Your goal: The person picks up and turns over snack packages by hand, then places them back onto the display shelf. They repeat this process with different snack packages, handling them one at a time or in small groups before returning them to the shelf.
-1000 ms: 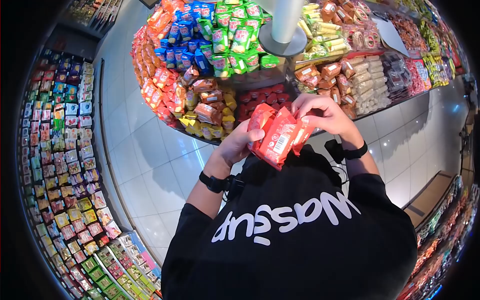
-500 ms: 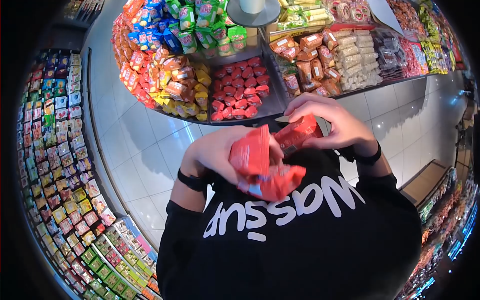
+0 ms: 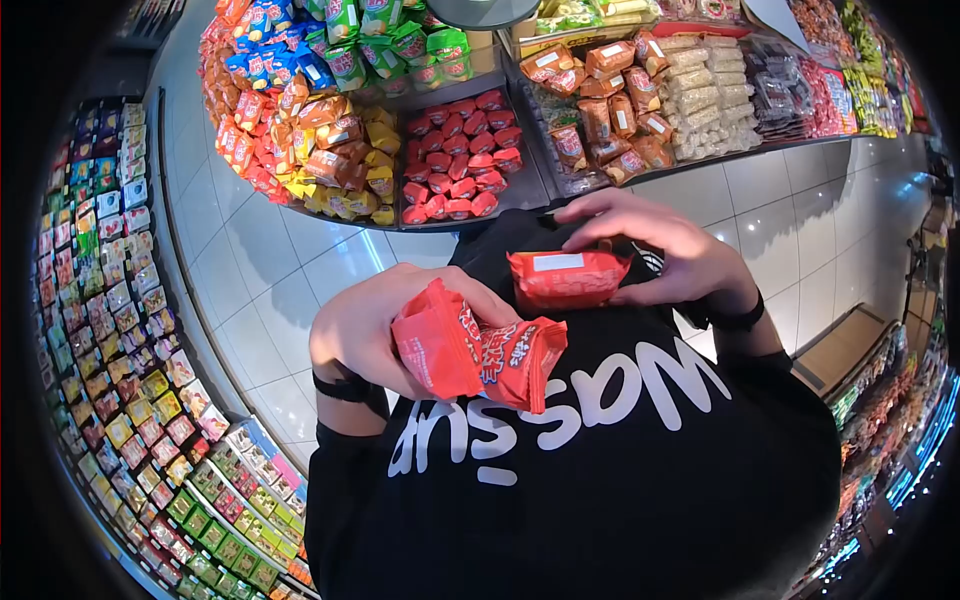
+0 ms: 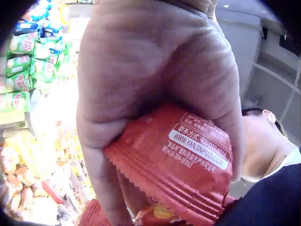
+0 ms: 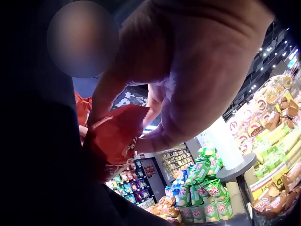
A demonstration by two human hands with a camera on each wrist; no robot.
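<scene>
My left hand (image 3: 365, 325) grips red snack packets (image 3: 437, 343) in front of the black shirt, its back turned up. A second red wrapper (image 3: 525, 362) shows beside the first, under the fingers. Close up in the left wrist view, the thumb and fingers straddle a packet (image 4: 181, 155) with white print and a crimped edge. To the right, my right hand (image 3: 665, 240) holds another red packet (image 3: 570, 278) between thumb and fingers, a white label facing up. That packet (image 5: 120, 136) looks dark red in the right wrist view, pinched below the palm.
Beyond the hands stands a curved display counter with a bin of red packets (image 3: 462, 155). Yellow packets (image 3: 370, 180) lie left of it and brown packets (image 3: 610, 110) right. Shelves of boxed goods (image 3: 110, 350) line the left side. Another person (image 4: 268, 146) appears in the left wrist view.
The red packets, earlier bunched between both hands, are now apart. My left hand has turned over and moved left and down with some; the right holds one. The head view has shifted.
</scene>
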